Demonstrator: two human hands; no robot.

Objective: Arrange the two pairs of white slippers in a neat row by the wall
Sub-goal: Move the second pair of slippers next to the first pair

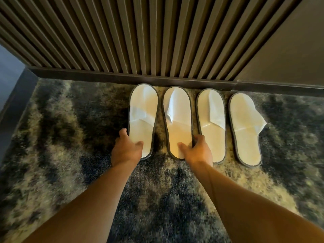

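Several flat white slippers with grey edging lie side by side on the carpet, toes toward the slatted wall [157,41]. My left hand [127,149] grips the heel of the leftmost slipper [142,113]. My right hand [197,151] grips the heel of the second slipper [178,118], thumb on its sole, fingers between it and the third slipper [211,120]. The fourth slipper [244,127] lies at the far right, a little further from the wall, with its strap flap sticking out to the right.
A dark skirting board [122,78] runs along the foot of the wall. The floor is a mottled dark and beige carpet [70,137]. A smooth dark panel [289,50] stands at the right, and another wall edge [10,102] at the left.
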